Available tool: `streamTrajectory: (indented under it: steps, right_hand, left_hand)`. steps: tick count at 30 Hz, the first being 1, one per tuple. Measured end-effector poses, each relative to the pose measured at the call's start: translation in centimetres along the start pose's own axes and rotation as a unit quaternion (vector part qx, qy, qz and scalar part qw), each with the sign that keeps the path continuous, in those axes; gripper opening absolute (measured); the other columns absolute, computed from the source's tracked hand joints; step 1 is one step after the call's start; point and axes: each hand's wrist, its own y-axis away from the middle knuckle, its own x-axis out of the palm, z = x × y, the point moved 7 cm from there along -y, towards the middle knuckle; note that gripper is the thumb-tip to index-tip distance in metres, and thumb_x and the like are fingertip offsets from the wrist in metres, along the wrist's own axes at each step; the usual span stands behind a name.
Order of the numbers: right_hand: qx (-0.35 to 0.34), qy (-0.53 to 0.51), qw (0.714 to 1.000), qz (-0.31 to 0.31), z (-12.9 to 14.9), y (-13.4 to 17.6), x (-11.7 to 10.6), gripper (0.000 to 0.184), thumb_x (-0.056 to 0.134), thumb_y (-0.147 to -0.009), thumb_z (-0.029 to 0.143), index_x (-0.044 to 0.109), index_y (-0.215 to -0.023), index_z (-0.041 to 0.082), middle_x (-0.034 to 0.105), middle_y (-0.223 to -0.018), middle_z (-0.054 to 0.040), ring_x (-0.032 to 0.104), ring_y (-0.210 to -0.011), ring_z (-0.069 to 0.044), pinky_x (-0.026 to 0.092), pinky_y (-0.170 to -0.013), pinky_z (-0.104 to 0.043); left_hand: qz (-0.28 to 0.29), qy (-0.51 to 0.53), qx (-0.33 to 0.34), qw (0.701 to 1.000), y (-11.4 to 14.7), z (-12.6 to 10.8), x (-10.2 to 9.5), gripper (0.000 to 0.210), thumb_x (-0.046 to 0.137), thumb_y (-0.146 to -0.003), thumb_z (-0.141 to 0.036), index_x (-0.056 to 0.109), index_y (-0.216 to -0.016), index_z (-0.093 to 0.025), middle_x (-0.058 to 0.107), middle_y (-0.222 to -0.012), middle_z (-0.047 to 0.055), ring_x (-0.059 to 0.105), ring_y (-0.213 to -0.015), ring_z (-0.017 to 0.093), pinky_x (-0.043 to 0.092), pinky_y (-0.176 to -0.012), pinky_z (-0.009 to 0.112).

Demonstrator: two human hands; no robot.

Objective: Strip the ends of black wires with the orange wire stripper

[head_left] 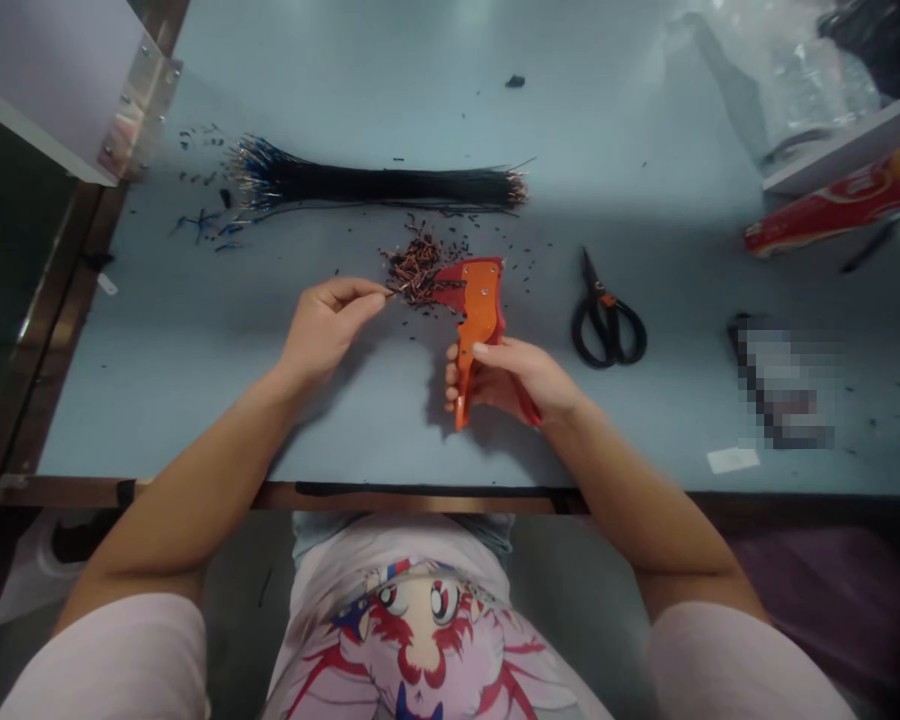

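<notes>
My left hand (335,322) pinches a thin dark wire (394,292) between thumb and fingertips, its end pointing right. An orange and red wire stripper (482,300) is in my right hand (514,375), fingers wrapped round its handles and its jaws turned left toward the wire. Beneath the jaws and the wire tip lies a pile of short copper and black wire pieces (418,262). Whether the wire touches the jaws I cannot tell. Beyond the pile stretches a long bundle of black wires (390,186), with bluish ends at the left and bare copper ends at the right.
Black-handled scissors (607,325) lie right of the stripper. Further right are a blurred-out dark object (784,385), a white paper slip (733,460) and a red tube-shaped package (832,205). Clear plastic bags (810,90) sit at the back right. A panel (60,70) stands at the left.
</notes>
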Motion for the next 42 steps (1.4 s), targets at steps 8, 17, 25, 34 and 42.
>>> streamTrajectory:
  steps: [8, 17, 25, 34, 42]
  right_hand:
    - [-0.007, 0.021, 0.999, 0.029, 0.0, 0.2, 0.5, 0.032, 0.075, -0.071, 0.031, 0.061, -0.093, 0.012, 0.068, -0.079, -0.0081, 0.069, -0.072, -0.023, 0.056, -0.069, -0.039]
    - [-0.020, 0.045, 0.996, 0.074, -0.4, 0.1, 1.3, 0.028, 0.073, -0.074, 0.028, 0.059, -0.094, 0.012, 0.068, -0.082, -0.0070, 0.069, -0.076, -0.022, 0.056, -0.073, -0.038]
    - [-0.029, 0.049, 0.995, 0.084, -0.3, 0.3, 1.5, 0.026, 0.072, -0.076, 0.027, 0.060, -0.095, 0.013, 0.067, -0.084, -0.0068, 0.069, -0.078, -0.022, 0.056, -0.074, -0.038]
    - [0.007, -0.021, 0.993, 0.120, -1.1, 0.5, 2.5, 0.031, 0.072, -0.074, 0.028, 0.057, -0.095, 0.013, 0.069, -0.080, -0.0065, 0.069, -0.074, -0.023, 0.056, -0.071, -0.039]
    - [0.015, -0.061, 0.981, 0.181, -1.6, 0.5, 2.8, 0.029, 0.068, -0.077, 0.027, 0.055, -0.098, 0.013, 0.067, -0.083, -0.0060, 0.070, -0.078, -0.023, 0.055, -0.074, -0.041]
  left_hand:
    - [0.000, 0.060, -0.037, 0.997, 0.4, -0.3, 0.1, 0.010, 0.066, -0.070, -0.029, 0.065, -0.071, -0.019, 0.060, -0.063, -0.001, 0.051, -0.058, 0.010, 0.041, -0.054, 0.022]
    - [-0.096, -0.097, 0.154, 0.979, 1.9, -4.3, -1.1, 0.006, 0.066, -0.078, -0.029, 0.070, -0.077, -0.025, 0.066, -0.069, -0.001, 0.055, -0.064, 0.011, 0.044, -0.062, 0.026]
    - [-0.123, -0.189, 0.314, 0.922, 4.0, -6.8, -1.6, 0.005, 0.066, -0.079, -0.029, 0.070, -0.081, -0.027, 0.066, -0.067, -0.001, 0.059, -0.063, 0.013, 0.046, -0.066, 0.030]
    - [-0.011, -0.002, 0.041, 0.999, 3.3, -4.3, 1.3, 0.011, 0.063, -0.078, -0.029, 0.071, -0.077, -0.022, 0.069, -0.071, 0.000, 0.059, -0.065, 0.011, 0.046, -0.061, 0.024]
    - [0.064, 0.140, -0.086, 0.984, 3.8, -1.9, 3.9, 0.014, 0.070, -0.072, -0.035, 0.069, -0.072, -0.021, 0.068, -0.070, 0.001, 0.061, -0.065, 0.013, 0.050, -0.066, 0.026]
